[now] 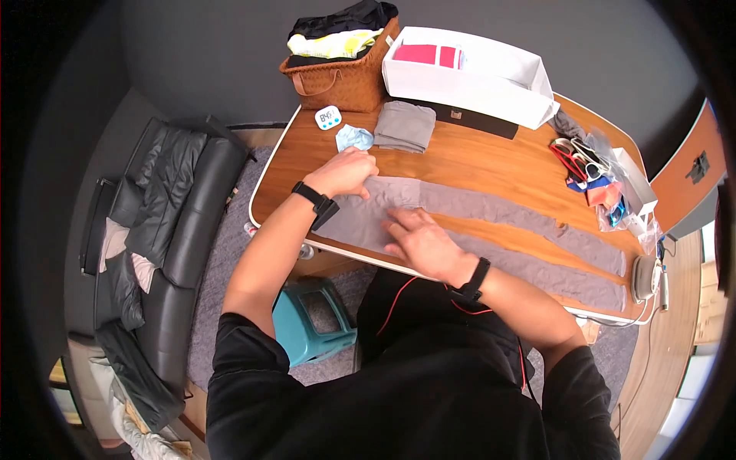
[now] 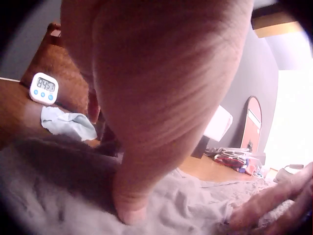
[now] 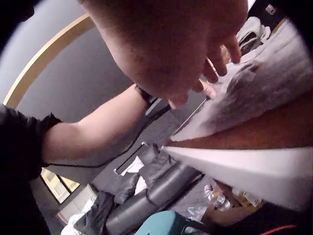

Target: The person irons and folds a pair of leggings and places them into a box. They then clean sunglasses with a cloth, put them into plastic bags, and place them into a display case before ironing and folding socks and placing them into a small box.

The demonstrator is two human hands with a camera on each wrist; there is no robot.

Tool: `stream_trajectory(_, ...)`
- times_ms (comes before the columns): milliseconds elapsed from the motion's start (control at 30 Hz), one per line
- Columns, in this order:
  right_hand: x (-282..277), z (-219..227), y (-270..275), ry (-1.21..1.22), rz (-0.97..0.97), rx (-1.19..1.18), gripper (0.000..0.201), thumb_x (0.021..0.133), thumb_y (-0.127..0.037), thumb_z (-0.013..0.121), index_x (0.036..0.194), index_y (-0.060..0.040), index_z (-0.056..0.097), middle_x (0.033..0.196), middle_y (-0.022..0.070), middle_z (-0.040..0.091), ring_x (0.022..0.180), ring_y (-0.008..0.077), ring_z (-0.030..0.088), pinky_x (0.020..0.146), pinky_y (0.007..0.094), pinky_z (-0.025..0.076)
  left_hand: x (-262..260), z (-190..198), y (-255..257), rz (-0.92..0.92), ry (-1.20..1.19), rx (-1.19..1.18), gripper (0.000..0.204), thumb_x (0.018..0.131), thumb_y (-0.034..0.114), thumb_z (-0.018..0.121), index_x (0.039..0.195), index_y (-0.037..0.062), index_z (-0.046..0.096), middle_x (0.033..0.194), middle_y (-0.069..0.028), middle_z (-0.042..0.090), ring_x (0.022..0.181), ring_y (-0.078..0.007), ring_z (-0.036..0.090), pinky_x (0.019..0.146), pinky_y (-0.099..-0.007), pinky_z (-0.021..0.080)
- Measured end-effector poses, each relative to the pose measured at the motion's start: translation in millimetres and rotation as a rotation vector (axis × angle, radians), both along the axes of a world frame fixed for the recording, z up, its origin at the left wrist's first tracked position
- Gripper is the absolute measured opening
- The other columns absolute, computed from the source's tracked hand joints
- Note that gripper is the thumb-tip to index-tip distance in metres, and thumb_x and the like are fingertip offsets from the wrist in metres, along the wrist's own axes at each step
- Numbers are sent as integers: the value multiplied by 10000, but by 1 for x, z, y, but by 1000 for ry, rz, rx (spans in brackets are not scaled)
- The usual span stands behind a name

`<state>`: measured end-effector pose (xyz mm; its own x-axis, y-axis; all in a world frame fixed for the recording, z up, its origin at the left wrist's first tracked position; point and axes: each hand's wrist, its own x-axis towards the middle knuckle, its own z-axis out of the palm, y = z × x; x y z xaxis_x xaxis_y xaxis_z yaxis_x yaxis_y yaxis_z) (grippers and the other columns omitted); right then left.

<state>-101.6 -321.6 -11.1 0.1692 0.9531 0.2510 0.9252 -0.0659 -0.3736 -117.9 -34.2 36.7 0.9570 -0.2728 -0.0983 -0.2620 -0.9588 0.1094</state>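
Grey trousers [image 1: 491, 208] lie flat across the table, waist at the left and both legs stretching right. My left hand [image 1: 349, 172] rests on the waist's far edge; in the left wrist view the thumb of that hand [image 2: 151, 98] presses down on the wrinkled cloth [image 2: 58, 186]. My right hand [image 1: 429, 245] lies on the trousers near the top of the legs, fingers spread. The right wrist view shows this hand [image 3: 171, 49] above the cloth [image 3: 283, 68], its fingers loosely bent and holding nothing.
Behind are a folded grey cloth [image 1: 405, 126], a light blue cloth [image 1: 354, 138], a timer [image 1: 327, 117], a wicker basket [image 1: 337, 84] and a white box [image 1: 475, 84]. Cables and bags [image 1: 602, 176] lie at the right, near a white device [image 1: 645, 277]. A teal stool [image 1: 295, 326] stands below.
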Motion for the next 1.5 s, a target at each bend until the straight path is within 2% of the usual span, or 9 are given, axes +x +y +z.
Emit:
stream_trajectory(233,76,31,-41,-93,-285,126,697,868,-153,808,1491,-25,525,1438,222,601,1301,413,589,1143,500,452,-68,38,-44,-220,-434,-44,277,717,72,806,973,52,705,896,-75,639,986,-264,662,1137,-470,467)
stream_trajectory(333,97,21,-64,-138,-210,-153,531,880,-110,741,1399,-62,640,1158,159,685,1189,363,644,1087,478,474,-105,21,-62,-262,-514,148,100,807,118,673,881,86,614,834,-59,538,909,-250,606,1103,-463,508)
stream_trajectory(467,96,23,-95,-214,-167,-188,243,903,-95,612,1106,-65,741,1036,127,675,1088,314,658,973,443,502,-154,-23,-74,-191,-488,182,127,826,136,661,938,78,653,861,-48,547,924,-231,602,1034,-435,522)
stream_trajectory(833,91,33,-144,-255,-162,-56,108,873,-115,676,955,-46,684,915,127,613,948,333,631,876,439,498,-190,-35,-84,100,-628,308,212,842,167,669,1023,58,697,888,-42,535,866,-214,556,806,-366,488)
stream_trajectory(1033,86,40,-163,-237,-161,10,100,849,-77,719,930,-49,667,915,122,595,931,338,608,850,446,496,-197,-36,-77,135,-683,324,132,862,142,679,969,66,695,1235,-85,699,1272,-270,633,1020,-454,508)
stream_trajectory(1267,101,36,-168,-117,-267,83,179,796,-22,772,941,-37,667,907,144,627,927,382,619,863,475,510,-173,-18,-49,228,-524,-54,196,765,70,784,897,72,639,1195,-91,726,1221,-300,657,1020,-492,498)
stream_trajectory(1367,118,31,-166,-9,-412,56,149,862,-35,776,979,-6,689,865,161,678,855,349,668,816,452,540,-148,3,-25,279,-431,-246,238,745,64,832,924,45,676,1007,-129,748,994,-305,716,912,-447,534)
stream_trajectory(1433,134,27,-161,339,-539,-6,160,923,-79,784,1028,19,714,824,173,710,762,280,692,740,416,554,-128,20,-11,502,-109,-583,227,792,84,854,966,18,723,924,-142,758,897,-312,736,853,-406,555)
stream_trajectory(1500,148,30,-156,338,-557,-39,186,947,-130,791,1035,25,738,798,169,718,714,220,680,698,377,551,-105,12,17,387,-67,-566,242,834,119,870,1006,-4,752,918,-147,771,869,-290,747,808,-374,563)
